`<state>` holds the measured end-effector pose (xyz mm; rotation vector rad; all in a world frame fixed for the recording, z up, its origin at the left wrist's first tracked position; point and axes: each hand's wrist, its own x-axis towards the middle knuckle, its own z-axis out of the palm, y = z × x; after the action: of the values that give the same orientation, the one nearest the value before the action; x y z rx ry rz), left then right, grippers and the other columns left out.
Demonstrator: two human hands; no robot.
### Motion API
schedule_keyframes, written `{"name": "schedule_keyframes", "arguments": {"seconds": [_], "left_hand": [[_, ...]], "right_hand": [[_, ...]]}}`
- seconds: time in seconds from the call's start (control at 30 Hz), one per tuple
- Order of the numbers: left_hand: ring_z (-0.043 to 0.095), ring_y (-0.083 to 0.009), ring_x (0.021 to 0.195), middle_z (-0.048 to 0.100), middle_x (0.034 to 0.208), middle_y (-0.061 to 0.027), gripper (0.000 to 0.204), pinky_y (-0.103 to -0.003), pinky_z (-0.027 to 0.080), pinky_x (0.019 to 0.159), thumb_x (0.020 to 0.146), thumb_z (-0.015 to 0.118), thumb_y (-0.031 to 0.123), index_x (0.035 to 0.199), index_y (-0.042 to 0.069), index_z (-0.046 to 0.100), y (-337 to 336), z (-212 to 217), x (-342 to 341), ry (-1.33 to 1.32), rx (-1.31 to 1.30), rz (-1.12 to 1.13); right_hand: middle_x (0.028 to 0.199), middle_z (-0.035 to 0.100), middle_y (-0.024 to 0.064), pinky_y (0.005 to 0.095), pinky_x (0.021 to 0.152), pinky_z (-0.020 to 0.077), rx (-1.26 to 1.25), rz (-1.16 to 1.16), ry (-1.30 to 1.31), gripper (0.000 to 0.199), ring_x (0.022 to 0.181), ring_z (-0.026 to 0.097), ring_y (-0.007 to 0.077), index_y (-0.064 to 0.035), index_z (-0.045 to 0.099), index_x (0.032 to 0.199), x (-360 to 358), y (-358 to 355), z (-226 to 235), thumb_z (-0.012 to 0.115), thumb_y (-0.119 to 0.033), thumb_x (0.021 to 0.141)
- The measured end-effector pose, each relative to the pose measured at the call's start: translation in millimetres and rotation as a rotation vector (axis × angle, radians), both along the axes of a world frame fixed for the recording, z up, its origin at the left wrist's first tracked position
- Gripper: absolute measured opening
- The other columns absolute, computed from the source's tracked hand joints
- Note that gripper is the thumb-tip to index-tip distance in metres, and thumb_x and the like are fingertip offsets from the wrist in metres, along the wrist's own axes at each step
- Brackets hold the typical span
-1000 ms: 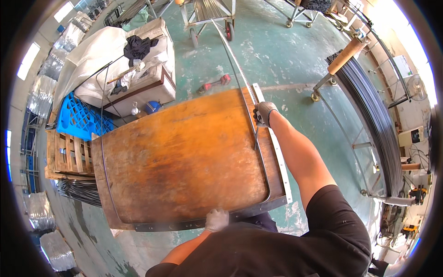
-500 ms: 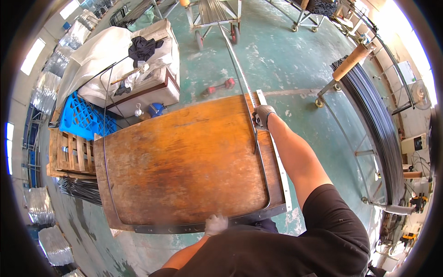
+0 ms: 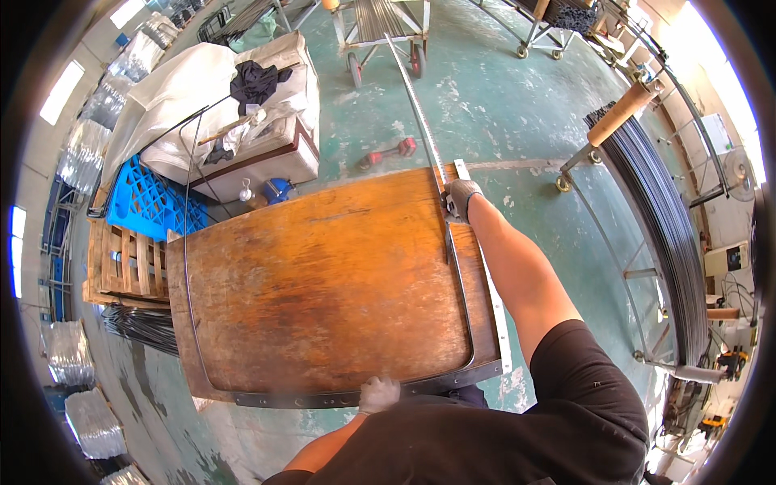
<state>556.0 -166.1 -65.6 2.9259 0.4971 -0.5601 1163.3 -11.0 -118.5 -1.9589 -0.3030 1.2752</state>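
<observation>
A dark bent metal rod frame [image 3: 462, 295] lies on the brown wooden table [image 3: 323, 267], its rounded corners near the table's front edge. My right hand [image 3: 461, 200], in a grey glove, is closed at the far right of the table on a tape measure. The pale, marked tape [image 3: 420, 113] reaches away from it past the table's far edge, along the frame's right side. The tape's case is mostly hidden by the hand. At the front edge sits my left hand [image 3: 378, 394] in a whitish glove, slightly blurred, its fingers not clear.
Beyond the table stands a wheeled cart [image 3: 380, 32] with metal rods; a red dumbbell [image 3: 388, 153] lies on the floor before it. A blue crate [image 3: 145, 202] rests on a wooden pallet [image 3: 125, 263] at left. A rack of dark rods [image 3: 659, 218] runs along the right.
The tape's far end has shifted slightly and now lies closer in line with the frame's side rod. My right hand stays in nearly the same place; my left hand has barely moved.
</observation>
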Motion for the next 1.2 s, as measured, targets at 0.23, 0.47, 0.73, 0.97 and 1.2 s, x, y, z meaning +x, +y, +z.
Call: {"name": "schedule_keyframes", "arguments": {"seconds": [0.23, 0.47, 0.73, 0.97, 1.2], "left_hand": [[0.077, -0.0355, 0.082, 0.074, 0.086, -0.0116, 0.017, -0.049, 0.061, 0.058, 0.085, 0.074, 0.027, 0.087, 0.012, 0.081, -5.7, -10.4, -5.6, -0.115, 0.050, 0.018], [0.078, -0.0373, 0.087, 0.075, 0.091, -0.0136, 0.019, -0.050, 0.064, 0.062, 0.088, 0.074, 0.027, 0.094, 0.011, 0.082, -4.7, -0.5, -2.0, -0.040, 0.017, 0.021], [0.077, -0.0370, 0.085, 0.074, 0.091, -0.0126, 0.018, -0.049, 0.061, 0.060, 0.089, 0.073, 0.028, 0.092, 0.012, 0.081, -4.3, -7.4, -3.8, -0.052, 0.023, 0.003], [0.075, -0.0365, 0.081, 0.072, 0.086, -0.0098, 0.013, -0.048, 0.057, 0.055, 0.087, 0.072, 0.027, 0.086, 0.015, 0.079, -12.2, -15.7, -11.2, -0.097, 0.072, 0.025], [0.074, -0.0325, 0.077, 0.071, 0.085, -0.0090, 0.012, -0.048, 0.057, 0.054, 0.085, 0.074, 0.027, 0.082, 0.017, 0.079, -1.7, -20.5, -3.9, -0.138, 0.111, -0.010]], "right_hand": [[0.080, 0.071, 0.0076, 0.0466, 0.055, 0.0605, -0.034, 0.031, -0.063, 0.021, 0.067, 0.069, 0.0253, -0.0104, 0.070, 0.091, -41.0, -8.2, 67.0, 0.066, -0.021, 0.108], [0.077, 0.067, 0.0081, 0.0451, 0.054, 0.0587, -0.028, -0.414, 0.270, 0.021, 0.065, 0.066, 0.0255, -0.0102, 0.066, 0.090, -55.4, -7.6, 75.4, 0.066, -0.021, 0.109], [0.076, 0.063, 0.0086, 0.0421, 0.052, 0.0554, -0.013, -0.445, 0.283, 0.021, 0.065, 0.063, 0.0245, -0.0083, 0.062, 0.090, -61.1, -11.8, 78.1, 0.066, -0.018, 0.108], [0.075, 0.063, 0.0089, 0.0429, 0.052, 0.0568, -0.052, -0.519, 0.329, 0.019, 0.064, 0.064, 0.0236, -0.0080, 0.062, 0.091, -67.3, 4.2, 74.0, 0.067, -0.016, 0.107], [0.075, 0.068, 0.0072, 0.0409, 0.054, 0.0603, 0.076, 0.046, -0.136, 0.016, 0.064, 0.068, 0.0227, -0.0103, 0.067, 0.089, 4.9, -39.0, -83.4, 0.068, -0.017, 0.104]]}}
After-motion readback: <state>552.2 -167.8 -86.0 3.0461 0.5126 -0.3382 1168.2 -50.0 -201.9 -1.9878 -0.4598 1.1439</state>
